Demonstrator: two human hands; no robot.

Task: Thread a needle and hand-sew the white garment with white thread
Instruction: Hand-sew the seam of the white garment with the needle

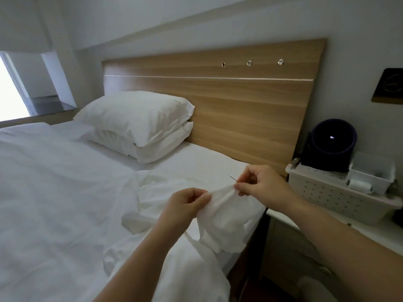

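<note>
Left hand (187, 203) pinches a fold of the white garment (224, 219) held above the bed (54, 192). Right hand (259, 182) pinches the needle (231, 178) at the fabric's top edge, tip pointing up-left

Crumpled white garment (220, 214) hangs over the bed (65, 192) edge, thin needle (231, 178) slanting just above it.

I am finding nothing I can read from here. A dark plaque (390, 86) on the wall at the right is carrying a faint gold mark, too dim and blurred to make out as letters or a sign. The white thread spool (360, 186) and the perforated basket (322, 190) under it are showing me no legible label.
</note>
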